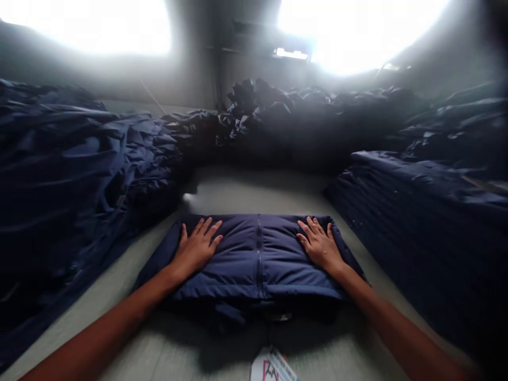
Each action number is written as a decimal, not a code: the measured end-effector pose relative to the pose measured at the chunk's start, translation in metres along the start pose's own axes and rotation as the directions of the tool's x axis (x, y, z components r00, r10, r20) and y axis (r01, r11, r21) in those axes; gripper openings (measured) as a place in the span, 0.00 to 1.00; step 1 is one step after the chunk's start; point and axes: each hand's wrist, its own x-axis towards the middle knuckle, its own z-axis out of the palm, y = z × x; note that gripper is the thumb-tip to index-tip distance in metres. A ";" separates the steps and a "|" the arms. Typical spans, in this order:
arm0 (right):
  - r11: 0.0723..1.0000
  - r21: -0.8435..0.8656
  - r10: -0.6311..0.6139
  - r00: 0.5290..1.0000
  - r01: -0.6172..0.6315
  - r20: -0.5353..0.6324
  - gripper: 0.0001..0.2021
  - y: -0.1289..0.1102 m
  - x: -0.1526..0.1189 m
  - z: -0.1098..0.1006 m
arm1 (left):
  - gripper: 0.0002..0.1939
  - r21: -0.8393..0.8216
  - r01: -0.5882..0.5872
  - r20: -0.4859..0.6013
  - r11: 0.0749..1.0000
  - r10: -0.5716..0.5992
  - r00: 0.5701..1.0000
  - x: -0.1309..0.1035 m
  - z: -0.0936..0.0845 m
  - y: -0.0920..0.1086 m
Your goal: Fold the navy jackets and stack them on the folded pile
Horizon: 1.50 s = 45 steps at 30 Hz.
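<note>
While a tall pile of dark navy garments [59, 174] fills the left side, its edge rumpled and glossy in places, a strip of pale tabletop [121, 283] runs between it and a folded navy padded jacket [238, 272]. The jacket lies flat in the middle of the table, between the piles. On its left half rests the person's left hand [197, 247], palm down, open, fingers spread, gripping nothing. A zip [259, 254] runs up the jacket's centre, between the hands. Below the near edge, printed hang tags [273, 366] lie partly cut off by the frame. Behind, a dark heap of crumpled clothing [309, 119] stands across the far end. On the jacket's right half the right hand [320, 247] is likewise flat and open, fingers fanned. Farther right, well apart from the left pile, rises a neat stack of navy garments [416, 211].
</note>
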 end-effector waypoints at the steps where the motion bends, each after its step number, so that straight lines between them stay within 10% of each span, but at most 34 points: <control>1: 1.000 0.002 -0.010 1.000 0.010 0.000 0.27 0.002 0.000 0.000 | 0.29 -0.004 0.000 -0.006 1.000 0.000 1.000 0.000 0.001 -0.001; 9: 0.999 -0.006 -0.049 0.998 0.048 -0.027 0.26 0.005 0.000 -0.004 | 0.28 -0.083 -0.070 -0.120 0.994 0.060 0.991 -0.002 -0.008 -0.002; 13: 0.987 -0.023 -0.158 0.975 0.157 -0.158 0.23 -0.007 -0.004 -0.028 | 0.26 -0.083 -0.376 -0.271 0.923 0.342 0.900 -0.011 -0.025 0.005; 16: 0.954 0.020 -0.292 0.941 0.300 -0.172 0.23 -0.017 -0.006 -0.041 | 0.28 -0.127 -0.490 -0.162 0.863 0.469 0.868 -0.016 -0.030 0.015; 21: 0.968 0.079 -0.238 0.971 0.239 -0.026 0.25 -0.018 -0.009 -0.020 | 0.30 -0.211 -0.438 0.083 0.874 0.462 0.883 -0.021 -0.017 0.021; 32: 0.977 0.008 -0.212 0.974 0.213 -0.077 0.25 -0.019 -0.013 -0.017 | 0.30 -0.201 -0.412 0.088 0.889 0.435 0.896 -0.021 -0.020 0.019; 39: 0.995 -0.097 0.004 0.992 -0.016 -0.130 0.27 0.010 -0.007 -0.018 | 0.30 -0.037 0.007 0.018 0.999 -0.006 1.000 0.003 -0.014 -0.029; 45: 0.996 -0.035 0.079 0.996 -0.080 -0.030 0.29 0.021 0.000 0.002 | 0.31 -0.115 0.035 0.045 0.993 -0.030 0.999 0.011 0.001 -0.042</control>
